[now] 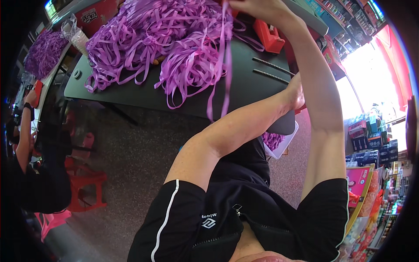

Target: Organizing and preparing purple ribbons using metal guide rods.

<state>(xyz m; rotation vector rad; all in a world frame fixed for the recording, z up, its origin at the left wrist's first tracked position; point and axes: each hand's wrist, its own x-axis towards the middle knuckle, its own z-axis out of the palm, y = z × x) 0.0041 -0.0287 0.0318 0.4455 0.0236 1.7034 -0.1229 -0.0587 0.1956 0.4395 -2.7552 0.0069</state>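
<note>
At the upper edge my right hand [258,6], partly cut off, reaches to the left over the table. Its fingers close on a long purple ribbon [228,56], whose strands hang down past the table's near edge. Left of it lies a large tangled heap of purple ribbon [144,37], with a smaller looped bunch [192,65] in front. My left hand [297,91] is by the table's right edge, crossed under my right forearm, which hides its fingers. Near it, two thin metal rods [273,66] stick out over the dark tabletop [248,89].
A red tape dispenser [268,37] stands behind the rods. Under the table's right corner is a white tub [286,146] with purple ribbon inside. At far left a person [28,131] holds a red phone [38,91] beside a red stool [89,187]. Stocked shelves [371,139] line the right.
</note>
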